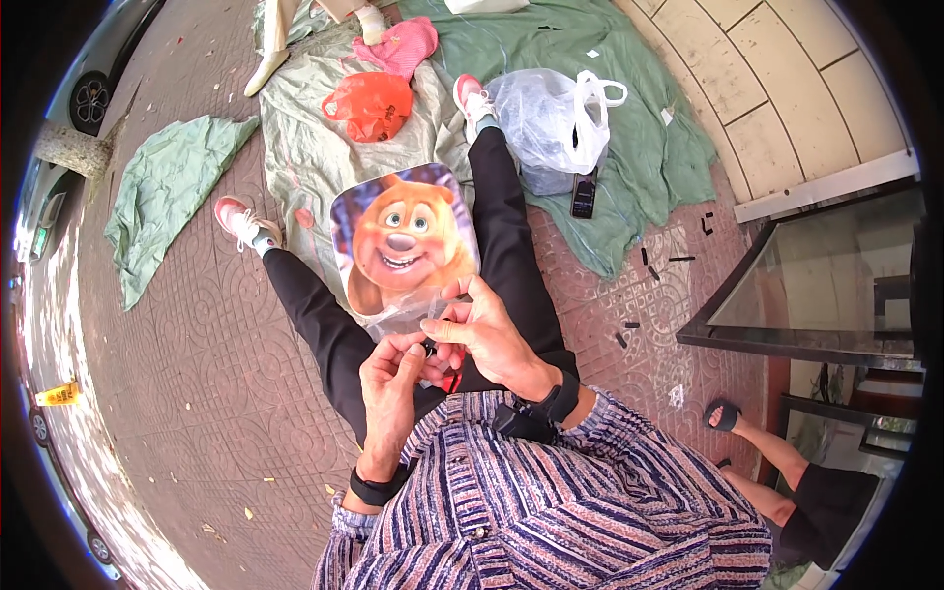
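Note:
Above my lap, both hands meet around a small black piece (429, 347), too small and covered to name more exactly. My left hand (390, 388) pinches it between thumb and fingers. From the other side my right hand (497, 344) closes its thumb and fingertips at the same piece. A clear plastic bag (398, 321) lies just beyond and under the fingers. Something red (452, 382) shows below them, its shape mostly hidden. Between my legs, past the hands, is a rounded square panel (401, 241) printed with an orange cartoon bear; its underside is out of sight.
A red plastic bag (369, 106) rests on a pale sheet (305, 128). To the right, a white translucent bag (541, 108) and a phone (583, 197) lie on a green sheet (649, 108). Several black bits (681, 259) are scattered on the paving. Another person's foot (723, 415) is at right.

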A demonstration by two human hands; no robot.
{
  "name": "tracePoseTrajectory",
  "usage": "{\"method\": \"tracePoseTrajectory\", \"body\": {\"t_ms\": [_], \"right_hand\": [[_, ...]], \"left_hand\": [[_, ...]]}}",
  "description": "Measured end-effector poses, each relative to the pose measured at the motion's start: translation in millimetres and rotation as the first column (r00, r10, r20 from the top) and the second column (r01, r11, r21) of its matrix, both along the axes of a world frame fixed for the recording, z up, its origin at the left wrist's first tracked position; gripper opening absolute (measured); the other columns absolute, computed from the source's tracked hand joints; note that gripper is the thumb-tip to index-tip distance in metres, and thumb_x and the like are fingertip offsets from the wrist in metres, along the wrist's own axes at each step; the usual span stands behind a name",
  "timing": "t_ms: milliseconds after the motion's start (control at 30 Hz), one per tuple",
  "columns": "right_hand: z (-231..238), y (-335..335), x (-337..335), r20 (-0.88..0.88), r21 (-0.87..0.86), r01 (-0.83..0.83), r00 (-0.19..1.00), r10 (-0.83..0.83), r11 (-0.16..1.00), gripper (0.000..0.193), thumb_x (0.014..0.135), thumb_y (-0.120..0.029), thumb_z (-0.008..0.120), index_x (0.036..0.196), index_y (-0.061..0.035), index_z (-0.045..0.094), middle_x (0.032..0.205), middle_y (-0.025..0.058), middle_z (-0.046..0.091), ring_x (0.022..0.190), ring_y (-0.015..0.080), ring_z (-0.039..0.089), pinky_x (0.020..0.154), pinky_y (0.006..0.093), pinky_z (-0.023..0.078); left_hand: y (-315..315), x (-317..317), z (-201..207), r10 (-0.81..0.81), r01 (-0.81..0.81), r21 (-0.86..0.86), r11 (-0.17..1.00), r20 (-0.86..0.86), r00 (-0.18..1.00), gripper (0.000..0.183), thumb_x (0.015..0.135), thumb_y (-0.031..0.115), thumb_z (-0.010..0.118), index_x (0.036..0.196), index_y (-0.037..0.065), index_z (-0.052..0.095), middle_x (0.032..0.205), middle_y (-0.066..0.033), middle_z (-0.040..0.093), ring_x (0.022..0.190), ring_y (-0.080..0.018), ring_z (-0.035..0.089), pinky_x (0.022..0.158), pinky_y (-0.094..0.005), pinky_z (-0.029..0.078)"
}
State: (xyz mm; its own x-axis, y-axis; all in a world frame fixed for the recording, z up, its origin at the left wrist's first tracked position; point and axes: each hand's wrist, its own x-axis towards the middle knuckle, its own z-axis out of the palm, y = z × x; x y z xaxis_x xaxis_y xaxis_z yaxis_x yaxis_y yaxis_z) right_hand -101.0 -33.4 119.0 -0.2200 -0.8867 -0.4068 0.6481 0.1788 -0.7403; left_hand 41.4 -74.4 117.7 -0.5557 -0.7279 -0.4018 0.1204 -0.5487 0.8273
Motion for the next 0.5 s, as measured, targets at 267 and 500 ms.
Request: {"method": "tracePoseTrajectory", "body": {"t_ms": [267, 500], "right_hand": [[-0.8, 2.4, -7.2, 0.189, 0.068, -0.005, 0.982, -0.008, 0.998, 0.031, 0.080, -0.006, 0.061, 0.099, -0.0059, 0.038, 0.069, 0.0043, 0.052, 0.054, 0.0126, 0.054, 0.044, 0.0222, 0.040], [-12.8, 4.9, -9.6, 0.436, 0.110, 0.025, 0.897, -0.071, 0.994, 0.026, 0.080, -0.006, 0.061, 0.097, -0.0065, 0.043, 0.071, 0.0041, 0.053, 0.054, 0.0123, 0.054, 0.044, 0.0226, 0.040]], "left_hand": [[-3.7, -4.4, -1.4, 0.008, 0.027, 0.273, 0.962, -0.128, 0.992, 0.015, 0.088, 0.007, 0.046, 0.098, -0.002, 0.053, 0.076, -0.0107, 0.061, 0.056, -0.0143, 0.057, 0.054, -0.0251, 0.048], [-1.1, -13.4, 2.0, -0.002, 0.004, 0.024, 1.000, -0.094, 0.996, 0.014, 0.088, 0.006, 0.050, 0.099, -0.002, 0.052, 0.077, -0.0086, 0.060, 0.058, -0.0120, 0.056, 0.055, -0.0231, 0.047]]}}
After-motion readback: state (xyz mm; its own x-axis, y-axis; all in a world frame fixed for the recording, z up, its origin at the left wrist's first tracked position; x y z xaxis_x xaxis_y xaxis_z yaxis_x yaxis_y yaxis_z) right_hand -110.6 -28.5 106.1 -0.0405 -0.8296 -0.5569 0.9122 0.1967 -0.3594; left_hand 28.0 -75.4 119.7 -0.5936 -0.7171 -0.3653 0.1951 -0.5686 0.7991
